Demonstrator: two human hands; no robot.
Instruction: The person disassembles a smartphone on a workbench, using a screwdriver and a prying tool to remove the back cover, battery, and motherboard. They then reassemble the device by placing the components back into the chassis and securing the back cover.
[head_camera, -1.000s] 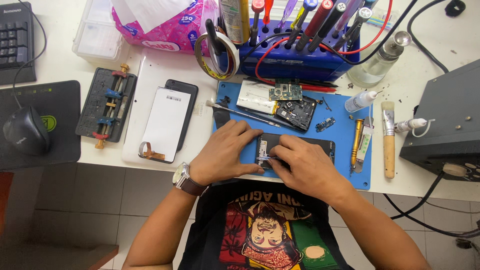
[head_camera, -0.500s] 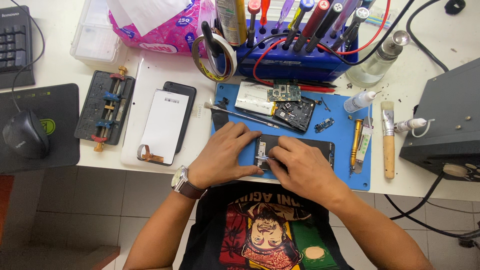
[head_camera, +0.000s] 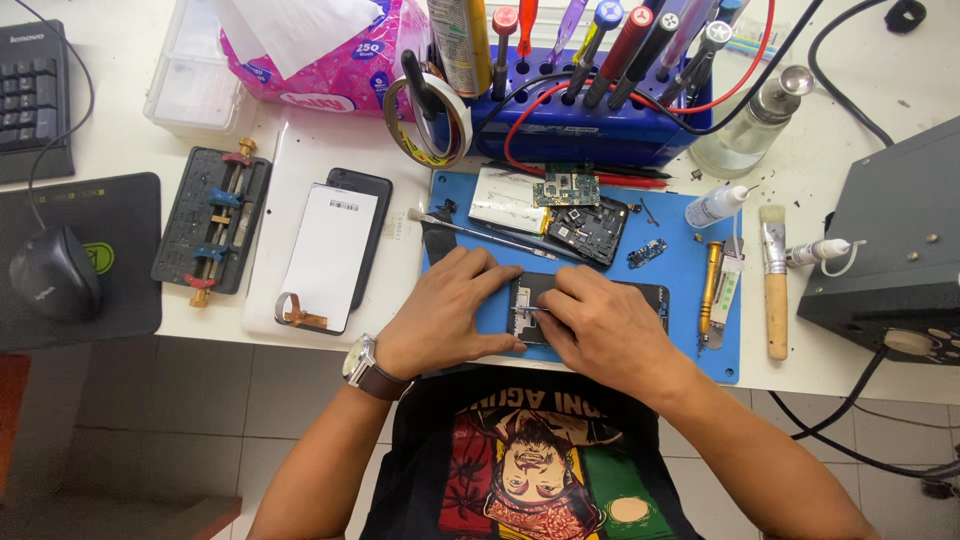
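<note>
My left hand (head_camera: 445, 310) has stayed flat, pinning the opened phone (head_camera: 590, 300) on the blue mat (head_camera: 690, 260) at the desk's front edge. My right hand (head_camera: 600, 325) has shifted slightly, pinched on a thin tool (head_camera: 527, 309) probing inside. A brush (head_camera: 480, 232) and circuit boards (head_camera: 580, 215) crowd just behind.

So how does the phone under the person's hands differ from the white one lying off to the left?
The dark phone lies on the blue mat, partly covered by the left hand and right hand; the white phone lies untouched on a white tray. The dark one shows open inner parts, while the white one shows a plain white face with a ribbon cable at its lower end. Both lie flat on the desk.
</note>
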